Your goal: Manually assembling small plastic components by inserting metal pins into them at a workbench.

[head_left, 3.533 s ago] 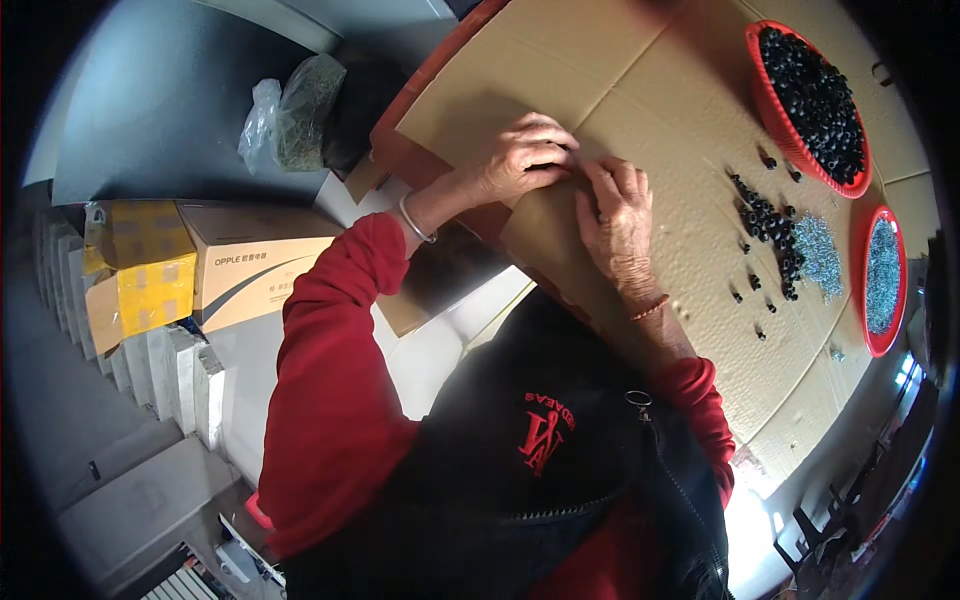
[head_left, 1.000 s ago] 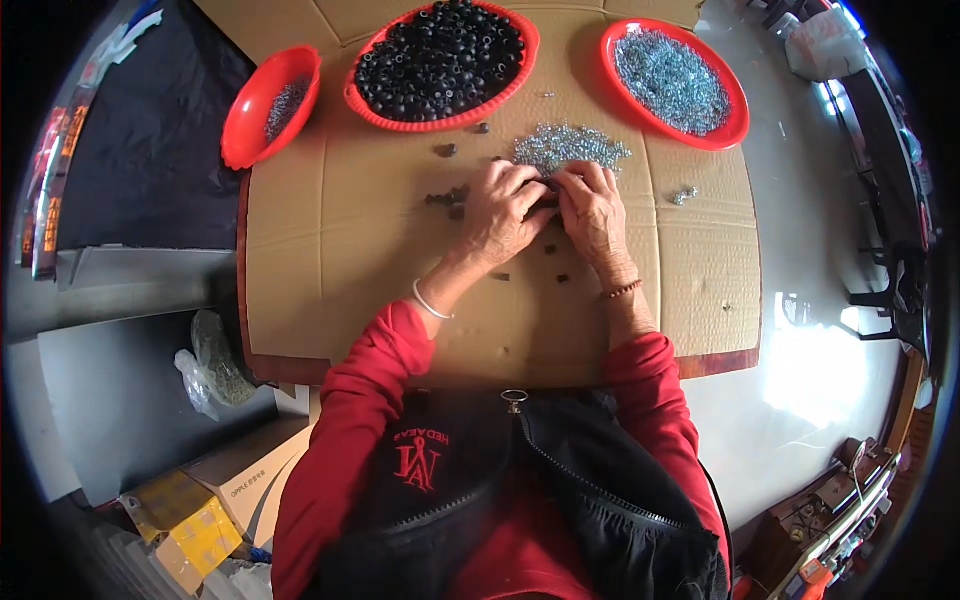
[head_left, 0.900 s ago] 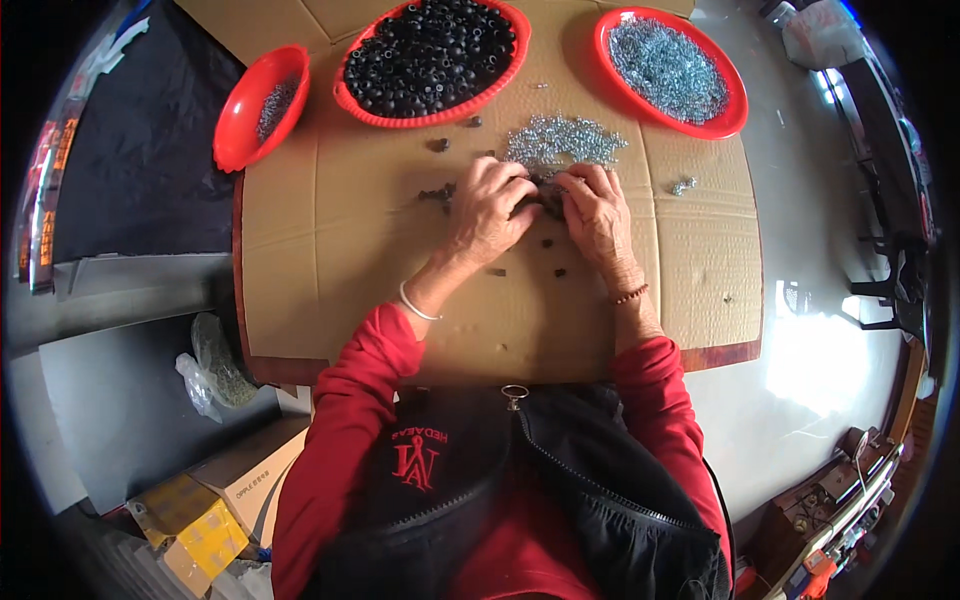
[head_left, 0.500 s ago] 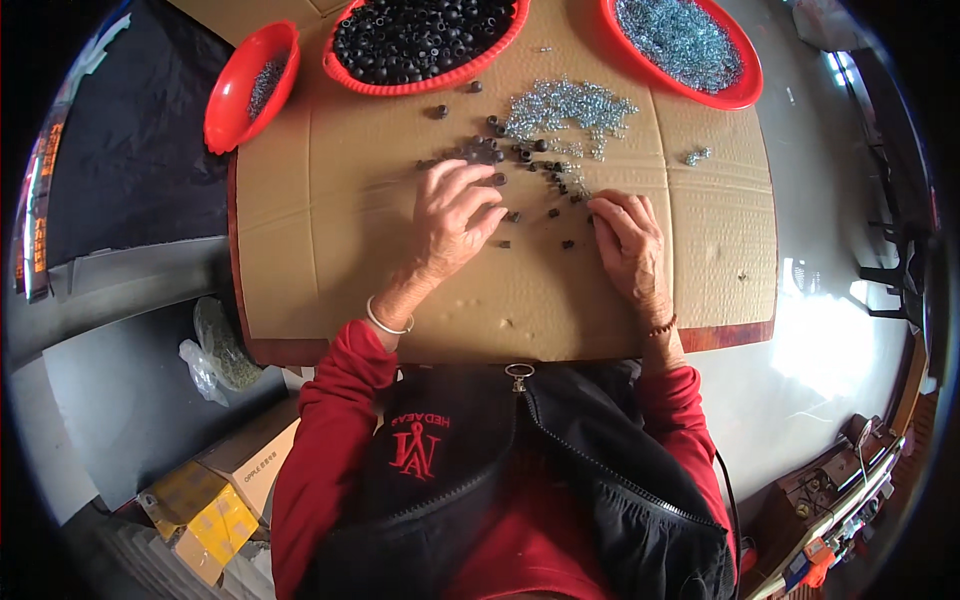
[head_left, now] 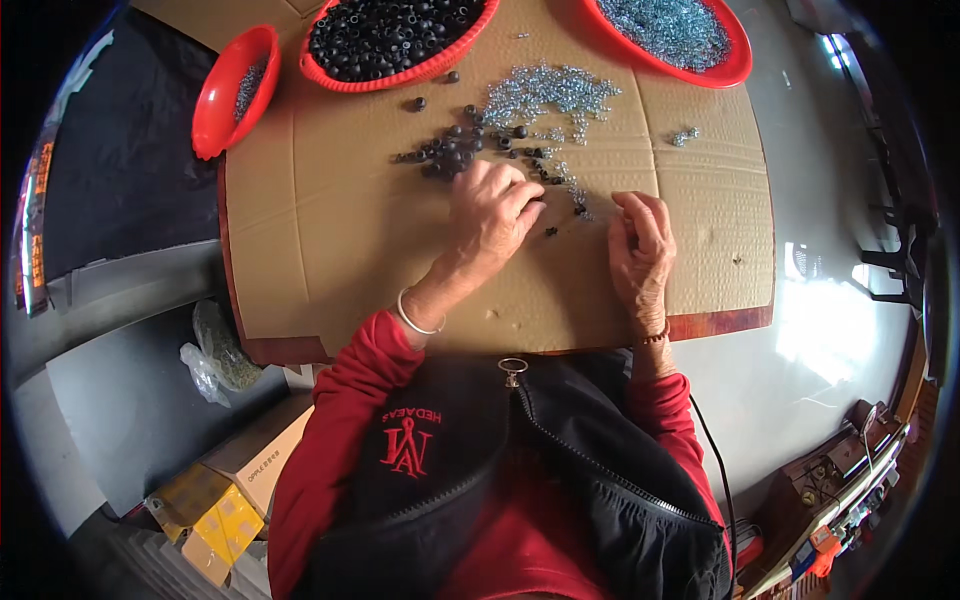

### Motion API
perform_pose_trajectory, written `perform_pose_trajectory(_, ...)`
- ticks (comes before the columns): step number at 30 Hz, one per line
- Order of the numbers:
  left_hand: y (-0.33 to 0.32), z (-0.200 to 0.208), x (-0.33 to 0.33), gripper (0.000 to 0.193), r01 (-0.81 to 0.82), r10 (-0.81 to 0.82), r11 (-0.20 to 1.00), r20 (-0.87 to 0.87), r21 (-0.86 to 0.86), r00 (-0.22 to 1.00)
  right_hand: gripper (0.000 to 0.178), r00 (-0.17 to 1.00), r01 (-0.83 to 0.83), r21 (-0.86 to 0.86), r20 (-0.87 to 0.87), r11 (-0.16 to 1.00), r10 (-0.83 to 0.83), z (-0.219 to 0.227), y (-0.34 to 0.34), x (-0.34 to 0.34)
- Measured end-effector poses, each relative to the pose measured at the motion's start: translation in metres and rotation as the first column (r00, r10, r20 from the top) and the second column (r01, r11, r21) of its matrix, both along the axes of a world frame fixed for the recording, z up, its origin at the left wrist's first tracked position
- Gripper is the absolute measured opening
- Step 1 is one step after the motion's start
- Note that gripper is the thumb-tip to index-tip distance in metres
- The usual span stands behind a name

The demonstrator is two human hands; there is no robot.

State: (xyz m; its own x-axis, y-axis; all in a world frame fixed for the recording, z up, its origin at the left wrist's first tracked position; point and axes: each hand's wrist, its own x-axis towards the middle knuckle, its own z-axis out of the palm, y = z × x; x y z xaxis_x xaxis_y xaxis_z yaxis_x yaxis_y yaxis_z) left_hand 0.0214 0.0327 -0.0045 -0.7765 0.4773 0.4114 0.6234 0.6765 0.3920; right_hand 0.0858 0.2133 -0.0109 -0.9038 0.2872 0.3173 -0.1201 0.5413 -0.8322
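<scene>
Black pieces (head_left: 455, 152), small and rounded, crowd the upper middle of the frame, and the left hand (head_left: 492, 212) is right at their lower edge! Its thumb and forefinger come close together beside a dark speck, but whether that grip is pinching it, I cannot tell. Over to the right hand (head_left: 643, 248), right of centre: fingers curled inward, that grip half folded, and whatever may be inside is hidden from us. Between the two hands, a thin trail of black and silvery bits runs down the cardboard (head_left: 370, 250), which covers the bench (head_left: 722, 323) right down to its reddish-brown edge.

Above the trail, silvery pieces (head_left: 550, 95) lie spread in a glittering patch, with a little cluster (head_left: 685, 136) well off to its right. Three red containers line the top: a narrow bowl (head_left: 210, 112) at upper left with some grey bits, a basket (head_left: 400, 81) heaped with black pieces at top centre, and a dish (head_left: 741, 58) loaded with silvery ones at upper right.
</scene>
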Motion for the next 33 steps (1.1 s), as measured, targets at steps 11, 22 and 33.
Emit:
perform_pose_trajectory(11,-0.029,0.012,0.013,0.019,-0.637,-0.755,0.288,0.579,0.715,0.308,0.017,0.989,-0.103,0.424,-0.052,0.9,0.138,0.0,-0.008,-0.005)
perform_pose_trajectory(22,-0.044,0.014,0.039,0.018,-0.689,-0.851,0.123,0.433,0.715,0.298,0.009,0.99,-0.092,-0.27,0.082,0.958,0.118,0.0,0.0,0.002)
perform_pose_trajectory(33,-0.043,0.028,0.052,0.018,-0.696,-0.796,0.217,0.537,0.685,0.281,0.011,0.924,-0.129,-0.979,-0.062,0.156,0.376,0.017,-0.018,0.014)
